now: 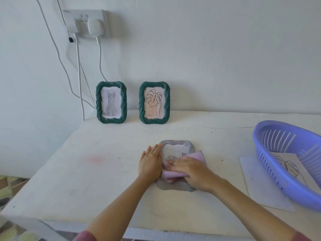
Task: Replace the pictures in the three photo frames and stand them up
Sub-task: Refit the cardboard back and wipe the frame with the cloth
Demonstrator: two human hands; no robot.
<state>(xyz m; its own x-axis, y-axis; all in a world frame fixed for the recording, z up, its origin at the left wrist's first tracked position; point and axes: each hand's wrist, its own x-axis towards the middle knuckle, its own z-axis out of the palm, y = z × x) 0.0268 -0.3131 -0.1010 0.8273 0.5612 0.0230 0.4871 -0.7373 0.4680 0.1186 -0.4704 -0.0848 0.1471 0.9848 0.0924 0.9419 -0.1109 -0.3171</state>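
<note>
Grey rope-twist photo frame (190, 145) lies flat on a white, scuffed desk (104, 162) set against a white wall. A white double wall socket (85, 21) holds two plugs, and white cables (79, 75) hang from it behind the desk. At the back edge stand two dark green rope-twist frames: the left green frame (98, 101) shows a grey cat picture (111, 103), and the right green frame (141, 103) shows a line-drawn leaf print (154, 104). A purple slotted plastic basket (284, 183) sits at the right, partly on a white sheet (260, 188).

The grey frame's upper and lower rims show, and its middle is covered. The left hand (150, 162) rests flat on its left edge, fingers straight, holding nothing. The right hand (192, 171) presses a folded pink cloth (198, 156) onto the frame's centre, fingers laid nearly straight over it.
</note>
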